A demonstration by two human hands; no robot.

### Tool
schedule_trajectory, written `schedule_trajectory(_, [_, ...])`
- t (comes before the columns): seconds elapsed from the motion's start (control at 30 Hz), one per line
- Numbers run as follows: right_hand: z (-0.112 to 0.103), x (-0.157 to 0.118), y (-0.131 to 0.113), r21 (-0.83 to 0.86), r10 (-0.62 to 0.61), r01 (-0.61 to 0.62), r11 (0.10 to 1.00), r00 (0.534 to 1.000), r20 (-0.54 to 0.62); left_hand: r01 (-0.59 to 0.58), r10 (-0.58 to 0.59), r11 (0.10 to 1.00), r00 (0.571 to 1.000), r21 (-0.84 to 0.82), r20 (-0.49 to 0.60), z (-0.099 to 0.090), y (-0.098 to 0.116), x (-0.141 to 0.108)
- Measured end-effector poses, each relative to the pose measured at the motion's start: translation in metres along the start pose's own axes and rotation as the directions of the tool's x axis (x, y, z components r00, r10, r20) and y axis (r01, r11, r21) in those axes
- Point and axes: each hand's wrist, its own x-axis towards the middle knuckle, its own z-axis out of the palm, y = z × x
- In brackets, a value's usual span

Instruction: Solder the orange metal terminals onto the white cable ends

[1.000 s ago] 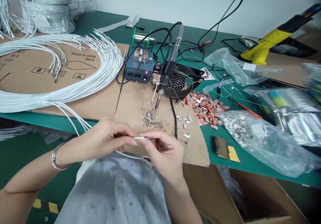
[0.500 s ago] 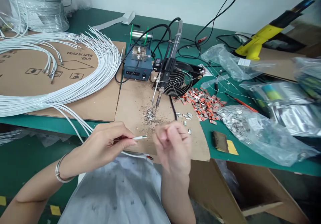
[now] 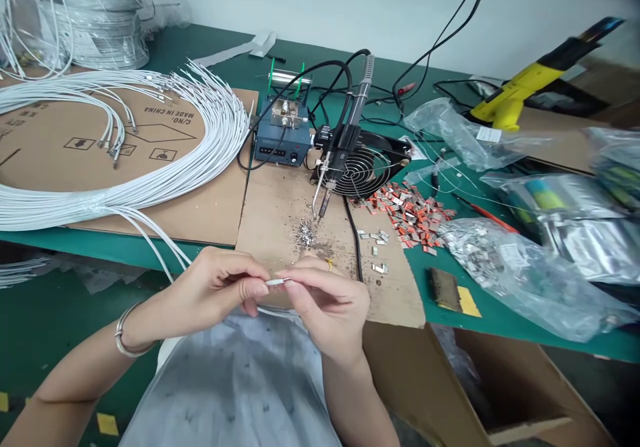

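Between thumb and fingers, my left hand [image 3: 220, 290] pinches a white cable [image 3: 275, 282] close to its end, which points right. My right hand [image 3: 327, 300] is closed in a pinch on the tip of that same cable, and its fingertips hide most of the thin wire ends. Both hands meet over the front edge of the cardboard sheet [image 3: 273, 213], just above my lap. Beyond them a soldering iron [image 3: 345, 147] hangs tip-down in a stand, over a heap of solder bits [image 3: 305, 233].
Left lies a large coil of white cables [image 3: 210, 147] on cardboard. Behind are a blue soldering unit [image 3: 283, 143] and a black fan [image 3: 363, 170]. To the right are orange and silver connectors [image 3: 417, 217], a plastic bag of metal parts [image 3: 505, 260] and a brown sponge [image 3: 444, 289].
My right hand has moved down and left from a blurred, raised position and now grips the cable tip. My left hand still holds the cable. The camera view has shifted slightly.
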Motion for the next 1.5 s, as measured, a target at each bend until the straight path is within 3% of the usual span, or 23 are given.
schedule_trajectory(0.1, [0.003, -0.001, 0.003, 0.127, 0.047, -0.05, 0.991, 0.999, 0.027, 0.004, -0.004, 1.0, 1.0, -0.001, 0.031, -0.002, 0.002, 0.001])
schedule_trajectory(0.17, [0.006, -0.001, 0.005, 0.311, 0.157, -0.179, 0.933, 0.983, 0.096, -0.011, 0.01, 1.0, 0.999, 0.019, 0.049, -0.003, 0.004, 0.002])
schedule_trajectory(0.27, [0.008, 0.001, 0.008, 0.576, 0.35, -0.474, 0.666, 0.881, 0.319, -0.077, 0.073, 0.996, 0.994, 0.052, 0.082, -0.004, 0.007, 0.003])
schedule_trajectory(0.33, [0.007, 0.002, 0.008, 0.596, 0.422, -0.593, 0.541, 0.805, 0.417, -0.072, 0.066, 0.993, 0.995, 0.09, 0.07, -0.003, 0.008, 0.002])
schedule_trajectory(0.4, [0.003, 0.003, 0.005, 0.528, 0.464, -0.593, 0.608, 0.805, 0.37, -0.042, 0.042, 0.987, 0.999, 0.156, 0.005, -0.001, 0.009, 0.001])
schedule_trajectory(0.5, [-0.005, 0.004, -0.001, 0.281, 0.429, -0.449, 0.848, 0.894, 0.132, -0.084, 0.112, 0.951, 0.99, 0.299, -0.08, 0.003, 0.009, 0.0])
schedule_trajectory(0.6, [-0.012, 0.003, -0.006, 0.053, 0.328, -0.329, 0.943, 0.944, 0.019, -0.136, 0.188, 0.899, 0.978, 0.415, -0.087, 0.006, 0.008, 0.001])
schedule_trajectory(0.8, [-0.018, 0.005, -0.007, -0.074, 0.29, -0.286, 0.955, 0.956, 0.051, -0.12, 0.15, 0.881, 0.988, 0.458, -0.03, 0.006, 0.01, 0.002])
schedule_trajectory(0.87, [-0.016, 0.006, -0.004, -0.034, 0.265, -0.264, 0.964, 0.962, 0.069, -0.068, 0.081, 0.919, 0.996, 0.388, -0.019, 0.006, 0.01, 0.003])
schedule_trajectory(0.97, [-0.008, 0.006, 0.003, 0.033, 0.188, -0.19, 0.981, 0.981, 0.055, 0.085, -0.091, 0.984, 0.995, 0.158, 0.033, 0.005, 0.008, 0.006])
schedule_trajectory(1.03, [0.001, 0.003, 0.008, -0.002, 0.085, -0.085, 0.996, 0.996, -0.019, 0.176, -0.177, 0.984, 0.982, 0.009, 0.06, 0.005, 0.005, 0.008])
schedule_trajectory(1.1, [0.007, -0.001, 0.011, -0.177, -0.093, 0.073, 0.982, 0.99, -0.108, 0.203, -0.202, 0.978, 0.979, -0.051, 0.036, 0.005, 0.002, 0.01])
schedule_trajectory(1.2, [0.008, -0.007, 0.012, -0.457, -0.334, 0.262, 0.85, 0.939, -0.083, 0.162, -0.163, 0.986, 0.986, -0.03, -0.021, 0.007, -0.002, 0.013])
schedule_trajectory(1.27, [0.002, -0.007, 0.01, -0.429, -0.264, 0.214, 0.877, 0.963, -0.06, 0.091, -0.089, 0.995, 0.995, 0.038, -0.046, 0.009, -0.003, 0.013])
schedule_trajectory(1.33, [-0.007, -0.004, 0.006, -0.304, -0.045, 0.025, 0.952, 0.997, -0.057, -0.002, 0.012, 0.986, 0.998, 0.167, -0.062, 0.009, -0.002, 0.014])
schedule_trajectory(1.4, [-0.015, 0.0, 0.002, -0.205, 0.145, -0.148, 0.967, 0.989, -0.03, -0.075, 0.095, 0.952, 0.994, 0.296, -0.054, 0.01, 0.0, 0.014])
schedule_trajectory(1.5, [-0.018, 0.003, 0.0, -0.12, 0.243, -0.243, 0.963, 0.97, -0.02, -0.119, 0.144, 0.919, 0.989, 0.377, -0.041, 0.01, 0.001, 0.015])
